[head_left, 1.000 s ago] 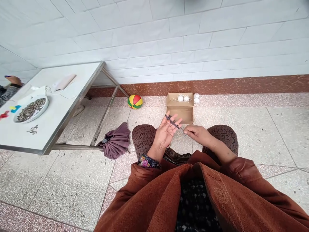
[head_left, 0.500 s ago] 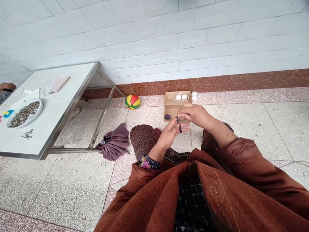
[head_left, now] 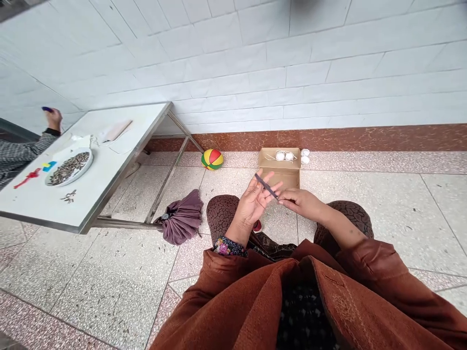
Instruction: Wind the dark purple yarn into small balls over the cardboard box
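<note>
My left hand (head_left: 251,204) is held palm up over my lap with its fingers spread. Dark purple-grey yarn (head_left: 265,184) stretches slantwise across those fingers. At the yarn's lower right end, my right hand (head_left: 299,200) pinches it between thumb and fingers. Just beyond my hands lies an open cardboard box (head_left: 296,179) on the floor. White yarn balls (head_left: 284,155) with loose strands rest on its lid side, and more white balls (head_left: 305,156) sit beside it. My left hand covers part of the box's front left.
A striped ball (head_left: 212,159) and a folded purple umbrella (head_left: 182,216) lie on the floor to the left. The metal-framed table (head_left: 105,192) carries a white dish (head_left: 90,163) of sunflower seeds. Another person's hand (head_left: 54,119) shows behind it, holding something dark.
My left fingers have spread, and the yarn runs slantwise across them. My right hand has moved down to the yarn's lower end. The view has shifted, and the other person's hand has risen.
</note>
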### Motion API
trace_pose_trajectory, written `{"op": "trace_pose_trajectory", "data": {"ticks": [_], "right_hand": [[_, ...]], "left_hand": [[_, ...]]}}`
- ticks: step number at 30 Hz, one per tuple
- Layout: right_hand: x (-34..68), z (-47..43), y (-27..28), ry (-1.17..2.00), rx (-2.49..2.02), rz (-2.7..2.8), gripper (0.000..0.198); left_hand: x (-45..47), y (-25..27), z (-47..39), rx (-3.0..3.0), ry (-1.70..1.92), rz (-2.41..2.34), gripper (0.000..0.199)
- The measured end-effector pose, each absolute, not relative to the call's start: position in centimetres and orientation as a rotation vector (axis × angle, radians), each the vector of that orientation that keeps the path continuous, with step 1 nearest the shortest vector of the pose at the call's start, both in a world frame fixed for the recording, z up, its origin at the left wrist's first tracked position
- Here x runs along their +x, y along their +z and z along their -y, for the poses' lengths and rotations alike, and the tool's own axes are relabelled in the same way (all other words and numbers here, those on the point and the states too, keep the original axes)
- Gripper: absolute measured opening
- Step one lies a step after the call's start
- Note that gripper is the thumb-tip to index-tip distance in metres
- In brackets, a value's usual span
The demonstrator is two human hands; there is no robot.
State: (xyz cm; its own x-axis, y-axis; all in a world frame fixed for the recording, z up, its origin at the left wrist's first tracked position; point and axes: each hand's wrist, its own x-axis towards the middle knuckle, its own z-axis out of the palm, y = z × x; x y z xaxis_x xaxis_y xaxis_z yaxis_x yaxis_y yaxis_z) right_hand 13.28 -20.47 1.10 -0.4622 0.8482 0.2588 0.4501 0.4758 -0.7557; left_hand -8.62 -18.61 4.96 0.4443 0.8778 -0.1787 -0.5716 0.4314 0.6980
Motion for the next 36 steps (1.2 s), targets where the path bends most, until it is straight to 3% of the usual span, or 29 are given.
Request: {"op": "trace_pose_trajectory", "data": {"ticks": [8, 13, 20, 27, 36], "right_hand": [[13.8, 16.8, 6.4, 0.669, -1.087, 2.055, 0.025], [14.1, 13.8, 4.3, 0.754, -1.107, 1.925, 0.032], [14.1, 16.1, -0.2, 0.953, -1.230, 1.758, 0.038], [14.1, 17.3, 2.0, 0.664, -0.993, 2.092, 0.025], [15.5, 9.3, 5.9, 0.392, -1.046, 2.201, 0.023]], "left_hand": [[-8.4, 2.6, 19.1, 0.872, 0.782, -0.563, 0.068], [-8.4, 2.7, 19.0, 0.842, 0.650, -0.475, 0.065], [-8.0, 4.3, 17.5, 0.622, 0.767, -0.376, 0.056], [-7.5, 5.2, 13.6, 0.652, 0.898, -0.383, 0.065], [-7.3, 1.3, 9.8, 0.974, 0.661, -0.324, 0.063]]}}
